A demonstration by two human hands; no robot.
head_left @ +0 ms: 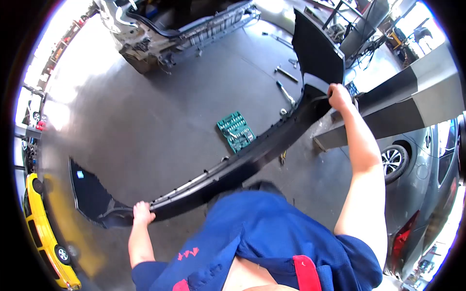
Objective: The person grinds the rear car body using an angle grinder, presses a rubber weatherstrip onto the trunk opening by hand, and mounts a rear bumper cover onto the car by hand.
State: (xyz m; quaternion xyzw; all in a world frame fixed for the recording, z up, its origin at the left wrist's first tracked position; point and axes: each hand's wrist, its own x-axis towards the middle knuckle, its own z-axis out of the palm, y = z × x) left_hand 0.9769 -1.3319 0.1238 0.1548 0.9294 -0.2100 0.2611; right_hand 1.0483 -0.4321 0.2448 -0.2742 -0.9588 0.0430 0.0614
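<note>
There are two hands (pixel 142 212), one bumper (pixel 233 170), one toolkit (pixel 236 132) (and one yellow car (pixel 42 233)).

- On my left I see a yellow car (pixel 46 235)
- On my right, a grey car (pixel 421 182)
- I spot a green socket set (pixel 236 132) on the floor

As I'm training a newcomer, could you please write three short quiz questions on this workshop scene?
1. True or false: the left hand and the right hand both hold the long black bumper.
2. What lies open on the floor? A) a yellow bucket; B) a green tool case; C) a red helmet.
3. Fill in: the car at the lower left of the view is ____ in colour.

Key: 1 true; 2 B; 3 yellow.
</note>
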